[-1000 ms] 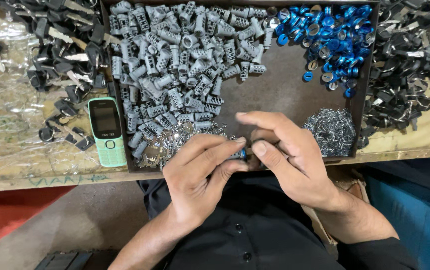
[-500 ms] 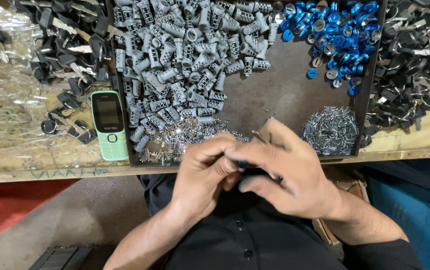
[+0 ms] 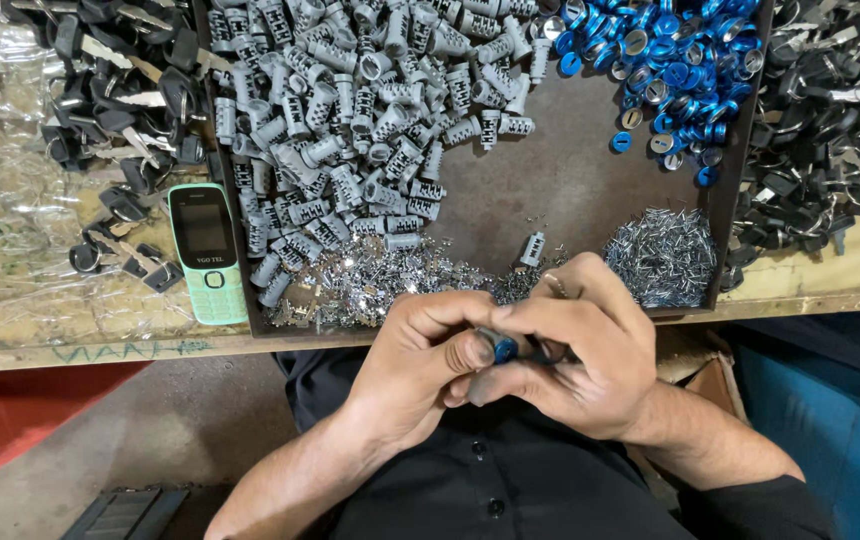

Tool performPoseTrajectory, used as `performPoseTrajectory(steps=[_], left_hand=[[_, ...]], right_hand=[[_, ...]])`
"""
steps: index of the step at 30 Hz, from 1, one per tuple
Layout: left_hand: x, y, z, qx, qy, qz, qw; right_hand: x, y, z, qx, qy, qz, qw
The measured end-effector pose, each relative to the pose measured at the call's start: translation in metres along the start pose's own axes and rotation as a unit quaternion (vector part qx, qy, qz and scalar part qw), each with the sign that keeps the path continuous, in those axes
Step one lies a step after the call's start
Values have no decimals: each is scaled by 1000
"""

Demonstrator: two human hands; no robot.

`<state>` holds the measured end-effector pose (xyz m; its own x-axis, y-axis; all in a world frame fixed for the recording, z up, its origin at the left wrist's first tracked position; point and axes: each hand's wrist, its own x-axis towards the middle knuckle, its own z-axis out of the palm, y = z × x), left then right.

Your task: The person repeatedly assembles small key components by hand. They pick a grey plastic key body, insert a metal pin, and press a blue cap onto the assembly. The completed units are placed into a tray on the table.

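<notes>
Both your hands pinch one small blue-capped part at the counter's near edge.

Your left hand (image 3: 420, 365) presses its thumb on the blue cap (image 3: 505, 348); your right hand (image 3: 575, 345) closes round the body beneath. Keep the cap square and your fingers tight. Beyond lies the tray (image 3: 550, 190): pins (image 3: 665, 255) near right, grey cylinders (image 3: 350, 110) far left, blue caps (image 3: 670, 70) far right. A green phone (image 3: 208, 252) lies left.
</notes>
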<state>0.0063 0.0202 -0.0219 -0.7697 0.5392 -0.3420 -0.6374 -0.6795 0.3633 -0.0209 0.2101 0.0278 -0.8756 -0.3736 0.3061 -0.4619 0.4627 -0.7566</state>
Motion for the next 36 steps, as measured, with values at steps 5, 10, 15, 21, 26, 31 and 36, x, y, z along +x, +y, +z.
performPoseTrajectory(steps=[5,10,15,21,26,31,36], left_hand=[[3,-3,3,-7,8,-17,1000],[0,2,1,-6,14,-21,1000],[0,3,-1,26,31,16,999],[-2,2,-5,23,29,15,999],[-5,7,-5,10,43,39,998],[-5,18,1,40,41,99,993],[-8,32,15,415,64,265,868]], right_hand=[[-1,3,3,-29,31,-22,999],[3,-1,2,1,28,28,999],[3,-5,6,9,17,23,1000],[1,-6,9,23,11,34,999],[-5,-12,9,106,-19,106,989],[-19,-16,14,388,-6,228,893],[-18,-18,12,333,-55,260,905]])
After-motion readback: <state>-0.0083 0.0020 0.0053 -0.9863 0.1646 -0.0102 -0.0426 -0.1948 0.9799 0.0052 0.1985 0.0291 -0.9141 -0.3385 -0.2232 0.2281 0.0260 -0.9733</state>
